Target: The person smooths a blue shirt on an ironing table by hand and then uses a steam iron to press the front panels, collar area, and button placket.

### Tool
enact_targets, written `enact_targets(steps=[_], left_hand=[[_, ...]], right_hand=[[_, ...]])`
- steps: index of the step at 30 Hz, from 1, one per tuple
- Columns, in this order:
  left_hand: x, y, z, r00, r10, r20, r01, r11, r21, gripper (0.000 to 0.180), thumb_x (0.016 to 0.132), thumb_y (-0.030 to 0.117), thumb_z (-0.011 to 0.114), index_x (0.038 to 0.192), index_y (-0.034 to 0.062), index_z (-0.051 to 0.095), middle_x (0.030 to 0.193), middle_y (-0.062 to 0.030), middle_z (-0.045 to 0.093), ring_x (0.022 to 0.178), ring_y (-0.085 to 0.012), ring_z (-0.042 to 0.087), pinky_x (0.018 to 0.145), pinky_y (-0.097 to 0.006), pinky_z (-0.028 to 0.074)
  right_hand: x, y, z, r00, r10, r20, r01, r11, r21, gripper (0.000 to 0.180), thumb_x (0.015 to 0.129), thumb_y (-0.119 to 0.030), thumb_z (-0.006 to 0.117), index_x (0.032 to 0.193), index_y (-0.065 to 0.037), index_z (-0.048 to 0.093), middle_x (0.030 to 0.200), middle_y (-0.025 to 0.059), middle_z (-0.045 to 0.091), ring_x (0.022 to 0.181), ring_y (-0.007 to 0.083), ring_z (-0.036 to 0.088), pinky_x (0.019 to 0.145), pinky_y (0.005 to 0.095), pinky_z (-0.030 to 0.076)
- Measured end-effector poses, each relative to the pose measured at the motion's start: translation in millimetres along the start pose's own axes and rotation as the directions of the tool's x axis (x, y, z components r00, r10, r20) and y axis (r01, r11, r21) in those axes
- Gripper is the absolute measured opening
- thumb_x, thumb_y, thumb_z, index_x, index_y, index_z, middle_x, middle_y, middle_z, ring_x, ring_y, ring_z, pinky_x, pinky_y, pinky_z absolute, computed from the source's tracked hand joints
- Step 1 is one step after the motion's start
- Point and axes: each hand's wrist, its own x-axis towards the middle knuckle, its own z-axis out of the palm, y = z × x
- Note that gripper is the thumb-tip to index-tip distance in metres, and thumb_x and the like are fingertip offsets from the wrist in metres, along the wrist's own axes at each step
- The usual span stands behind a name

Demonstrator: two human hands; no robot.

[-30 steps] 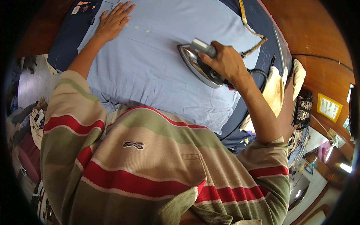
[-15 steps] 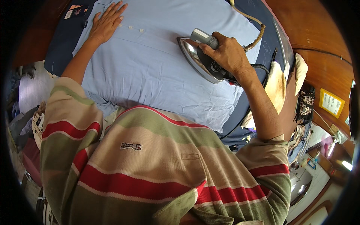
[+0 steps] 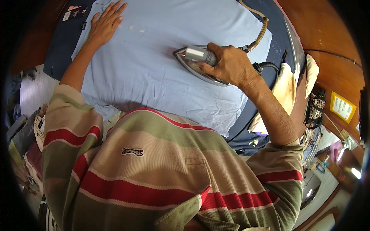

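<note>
**Iron on the blue shirt, flat hand at the far left**

Head view: the right hand [image 3: 227, 63] is wrapped around the grey handle of the iron [image 3: 200, 65], fingers curled tight over the top and thumb tucked on the near side. The iron sits sole-down on the light blue shirt [image 3: 154, 73], right of centre on the cloth, its pointed nose aimed left. A braided tan cord [image 3: 259, 36] rises from the iron's right end and curves off to the far edge; a black hose [image 3: 266, 66] loops just beside the wrist.

Over at the far left, the left hand [image 3: 106, 23] lies palm-down on the shirt, fingers spread and pressing the fabric flat, gripping nothing. Small white buttons [image 3: 131, 27] show just to its right.

The shirt is spread across a dark blue padded board [image 3: 61, 50], its near edge hanging down toward the person's striped polo shirt [image 3: 162, 169]. To the right, a cream cloth [image 3: 283, 86] rests against the wooden wall [image 3: 331, 42].
</note>
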Motion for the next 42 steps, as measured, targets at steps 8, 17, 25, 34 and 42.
enact_targets(steps=[8, 17, 25, 34, 42], left_hand=[[2.7, -1.4, -0.3, 0.997, -0.005, -0.08, -0.011, 0.98, -0.199, 0.048, 0.096, 0.041, 0.025, 0.142, 0.03, 0.027, 0.148, 0.0051, 0.026, 0.137, -0.0156, 0.022, 0.106, -0.05, 0.012], [-7.4, 23.5, -29.9, 0.983, 0.065, -0.174, -0.092, 0.984, -0.15, 0.043, 0.093, 0.033, 0.039, 0.135, 0.0242, 0.043, 0.143, 0.0021, 0.036, 0.133, -0.0185, 0.03, 0.103, -0.054, 0.014], [-2.3, 111.0, -50.3, 0.959, 0.256, -0.122, -0.284, 0.87, -0.402, 0.037, 0.089, 0.027, 0.051, 0.126, 0.02, 0.052, 0.134, 0.0002, 0.046, 0.127, -0.0182, 0.039, 0.102, -0.052, 0.019], [-3.3, 116.6, -32.6, 0.939, 0.342, 0.025, -0.331, 0.922, -0.2, 0.058, 0.087, 0.035, 0.048, 0.141, 0.0206, 0.033, 0.148, -0.0033, 0.027, 0.136, -0.0232, 0.022, 0.104, -0.051, 0.015], [-1.1, 118.1, -31.4, 0.951, 0.31, 0.007, -0.3, 0.926, -0.229, 0.062, 0.085, 0.034, 0.051, 0.142, 0.0202, 0.031, 0.149, -0.0038, 0.025, 0.136, -0.0239, 0.022, 0.105, -0.051, 0.014]], right_hand=[[-46.2, -19.1, 2.1, 0.999, 0.036, -0.028, -0.025, 0.943, 0.33, 0.043, 0.072, -0.031, 0.07, 0.109, -0.011, 0.059, 0.072, 0.0142, 0.065, 0.069, 0.0327, 0.064, 0.062, 0.0396, 0.053], [-110.9, -17.5, 0.5, 0.747, 0.663, 0.041, -0.597, 0.643, 0.481, 0.038, 0.071, -0.026, 0.067, 0.099, -0.002, 0.056, 0.074, 0.0227, 0.062, 0.073, 0.0389, 0.061, 0.066, 0.043, 0.049], [-169.4, 48.2, 23.7, 0.361, 0.932, -0.038, -0.722, 0.305, 0.621, 0.049, 0.072, -0.029, 0.066, 0.101, 0.009, 0.057, 0.081, 0.0255, 0.063, 0.078, 0.0327, 0.064, 0.071, 0.0371, 0.048], [-148.9, 106.2, 31.5, 0.362, 0.919, -0.154, -0.714, 0.38, 0.588, 0.051, 0.071, -0.03, 0.064, 0.102, 0.009, 0.057, 0.083, 0.0272, 0.063, 0.082, 0.0357, 0.064, 0.074, 0.0374, 0.049], [-140.0, 104.6, 20.2, 0.578, 0.781, -0.237, -0.628, 0.611, 0.482, 0.043, 0.071, -0.027, 0.064, 0.102, 0.002, 0.059, 0.083, 0.0235, 0.064, 0.082, 0.0369, 0.063, 0.073, 0.0389, 0.048]])
